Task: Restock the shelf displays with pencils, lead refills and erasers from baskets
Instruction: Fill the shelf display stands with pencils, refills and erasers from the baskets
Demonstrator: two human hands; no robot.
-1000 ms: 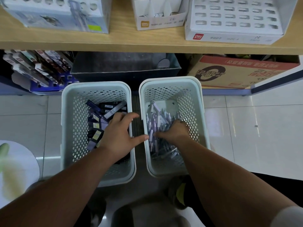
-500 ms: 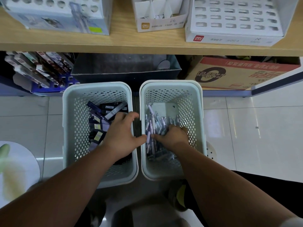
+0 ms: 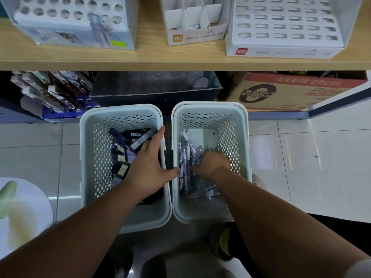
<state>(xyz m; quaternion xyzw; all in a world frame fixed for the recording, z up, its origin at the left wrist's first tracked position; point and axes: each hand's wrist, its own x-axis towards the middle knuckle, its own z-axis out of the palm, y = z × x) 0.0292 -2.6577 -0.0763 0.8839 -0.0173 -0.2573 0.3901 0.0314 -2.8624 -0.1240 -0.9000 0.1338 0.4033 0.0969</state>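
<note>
Head camera: gathering stock looks to be the step in hand. The left hand (image 3: 148,169) lies flat and spread over the inner rim of the left basket (image 3: 120,111), above the dark lead refill packs (image 3: 138,141). The right hand (image 3: 212,163) digs into the pencils (image 3: 185,157) near the right wall of the right basket (image 3: 209,105). Its fingertips are buried, so whether it has a grip cannot be told. The next move calls for lifting a bunch to the slotted display (image 3: 281,27) at the shelf's right end.

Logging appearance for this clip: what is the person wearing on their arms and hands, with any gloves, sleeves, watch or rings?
Both the left hand and the right hand are bare, with no gloves. No watch, band or ring shows on either wrist or on the visible fingers. Both forearms are uncovered. Only the edge of a white short sleeve appears high on the right arm, at the frame's bottom corner.
</note>
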